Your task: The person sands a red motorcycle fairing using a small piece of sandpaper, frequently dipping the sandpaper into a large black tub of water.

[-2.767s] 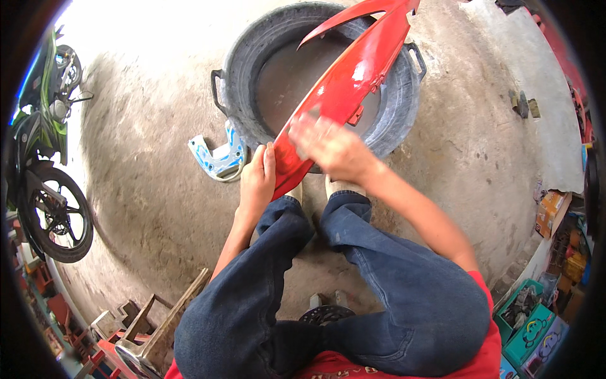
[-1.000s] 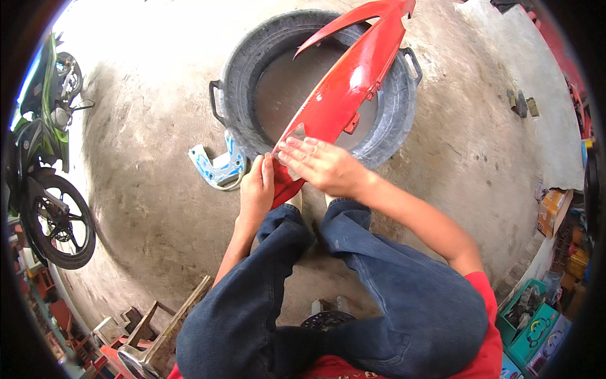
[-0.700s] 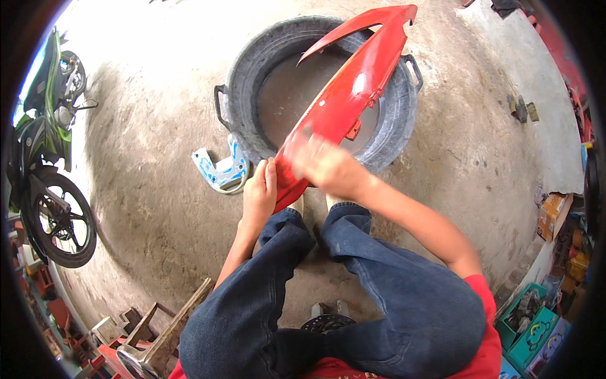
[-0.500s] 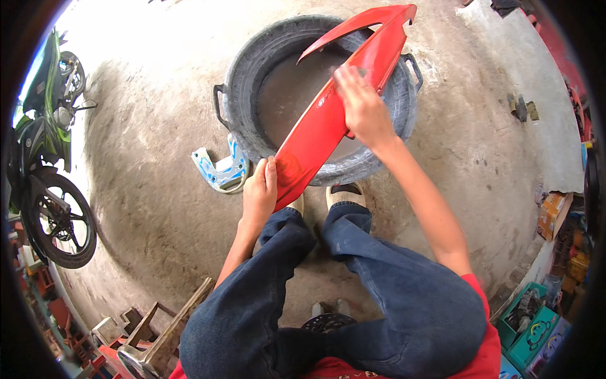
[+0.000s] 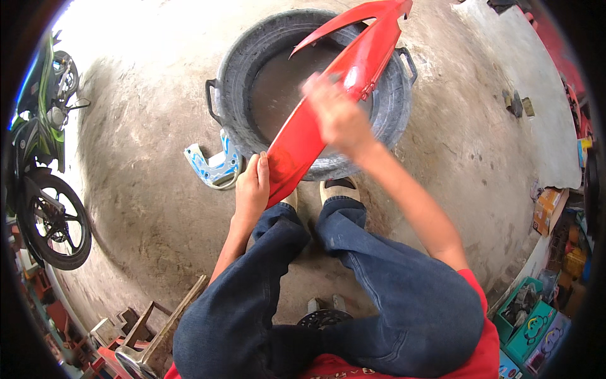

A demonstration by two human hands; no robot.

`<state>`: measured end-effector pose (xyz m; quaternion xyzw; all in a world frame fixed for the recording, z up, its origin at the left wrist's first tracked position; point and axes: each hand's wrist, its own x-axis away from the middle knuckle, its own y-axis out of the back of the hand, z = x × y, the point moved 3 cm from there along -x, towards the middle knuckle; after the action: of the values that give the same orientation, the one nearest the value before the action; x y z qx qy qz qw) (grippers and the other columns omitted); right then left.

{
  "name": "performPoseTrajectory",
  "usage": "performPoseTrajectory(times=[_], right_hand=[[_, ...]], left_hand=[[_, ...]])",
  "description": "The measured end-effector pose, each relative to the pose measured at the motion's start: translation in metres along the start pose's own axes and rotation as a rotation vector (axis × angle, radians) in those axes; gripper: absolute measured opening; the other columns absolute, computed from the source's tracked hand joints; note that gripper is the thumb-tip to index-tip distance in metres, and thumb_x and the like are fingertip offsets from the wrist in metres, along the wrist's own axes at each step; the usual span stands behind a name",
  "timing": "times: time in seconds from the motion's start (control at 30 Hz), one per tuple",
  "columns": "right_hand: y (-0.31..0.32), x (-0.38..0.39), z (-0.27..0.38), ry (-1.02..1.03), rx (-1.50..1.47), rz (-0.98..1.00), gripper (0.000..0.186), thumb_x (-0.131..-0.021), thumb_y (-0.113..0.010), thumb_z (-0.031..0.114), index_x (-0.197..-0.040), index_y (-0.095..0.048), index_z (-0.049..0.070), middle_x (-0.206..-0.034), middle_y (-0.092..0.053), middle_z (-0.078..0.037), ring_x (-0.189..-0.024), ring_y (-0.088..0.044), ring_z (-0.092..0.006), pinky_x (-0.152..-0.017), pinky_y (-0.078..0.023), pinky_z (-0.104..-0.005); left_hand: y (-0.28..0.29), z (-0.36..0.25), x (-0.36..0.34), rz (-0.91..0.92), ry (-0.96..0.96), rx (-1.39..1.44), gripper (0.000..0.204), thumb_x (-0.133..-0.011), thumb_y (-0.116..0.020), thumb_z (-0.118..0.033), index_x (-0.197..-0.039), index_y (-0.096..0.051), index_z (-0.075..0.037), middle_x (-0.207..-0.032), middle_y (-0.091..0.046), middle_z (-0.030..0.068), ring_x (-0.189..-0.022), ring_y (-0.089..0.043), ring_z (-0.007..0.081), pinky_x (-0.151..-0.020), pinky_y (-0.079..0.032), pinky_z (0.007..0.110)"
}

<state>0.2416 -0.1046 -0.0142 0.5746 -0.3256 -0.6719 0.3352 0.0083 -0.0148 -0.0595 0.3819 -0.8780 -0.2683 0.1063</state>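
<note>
A long red motorcycle body panel (image 5: 300, 136), glossy and forked at its far end, slants over a round black tub (image 5: 230, 63) with murky water (image 5: 274, 95) in it. My left hand (image 5: 254, 186) grips the panel's near end, thumb on top. Against the middle of the panel's face presses my right hand (image 5: 341, 120), blurred by motion, its fingers curled. A small dark grey bit shows at those fingers; its kind is too smeared to tell. Left of the tub, a blue and white curved plastic part (image 5: 214, 165) lies on the floor.
A black and green motorcycle (image 5: 53, 215) stands at the left. Wooden pieces (image 5: 167, 328) lie at lower left. Green boxes (image 5: 527, 322) and a cardboard box (image 5: 548, 208) line the right side. The tub's handle (image 5: 212, 101) sticks out leftward. My feet (image 5: 339, 189) are just before the tub.
My right hand has slid down along the panel, toward me and to the left. The left hand keeps its hold on the near end. The whole view has shifted slightly.
</note>
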Motion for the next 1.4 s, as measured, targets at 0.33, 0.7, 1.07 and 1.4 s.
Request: performPoseTrajectory(times=[0.33,0.7,1.07,1.4], right_hand=[[0.014,0.004,-0.036,-0.270,-0.022,-0.141,0.046,-0.099,-0.055,0.015,-0.141,-0.064,-0.001,-0.145,-0.063,-0.021,-0.138,-0.059,-0.0334,-0.116,-0.047,-0.0450],[0.019,0.024,0.010,-0.093,0.023,0.008,0.052,-0.096,-0.051,0.010,-0.145,-0.056,-0.007,-0.150,-0.058,-0.026,-0.144,-0.053,-0.0356,-0.120,-0.043,-0.0477],[0.016,0.030,0.027,-0.087,0.106,0.057,0.052,-0.096,-0.053,0.014,-0.144,-0.056,-0.007,-0.147,-0.059,-0.025,-0.143,-0.053,-0.0375,-0.118,-0.043,-0.0470],[0.018,0.005,0.013,-0.057,0.162,0.039,0.050,-0.100,-0.051,0.017,-0.143,-0.056,-0.008,-0.146,-0.060,-0.026,-0.137,-0.058,-0.0346,-0.118,-0.044,-0.0463]], left_hand=[[-0.002,-0.001,-0.003,0.011,0.012,-0.011,0.033,-0.115,-0.045,-0.030,-0.104,-0.060,-0.003,-0.079,-0.061,0.0278,-0.075,-0.062,0.0502,-0.062,-0.043,0.054],[0.002,-0.003,-0.003,0.000,0.014,-0.021,0.034,-0.115,-0.044,-0.030,-0.104,-0.060,-0.002,-0.080,-0.062,0.0288,-0.077,-0.062,0.0507,-0.063,-0.044,0.054],[-0.002,0.003,-0.001,0.003,0.018,-0.009,0.033,-0.115,-0.045,-0.030,-0.106,-0.060,-0.003,-0.079,-0.061,0.0287,-0.077,-0.063,0.0509,-0.063,-0.044,0.053],[0.004,0.000,0.000,-0.005,0.017,-0.015,0.033,-0.115,-0.045,-0.030,-0.106,-0.060,-0.002,-0.079,-0.060,0.0278,-0.075,-0.061,0.0509,-0.063,-0.044,0.052]])
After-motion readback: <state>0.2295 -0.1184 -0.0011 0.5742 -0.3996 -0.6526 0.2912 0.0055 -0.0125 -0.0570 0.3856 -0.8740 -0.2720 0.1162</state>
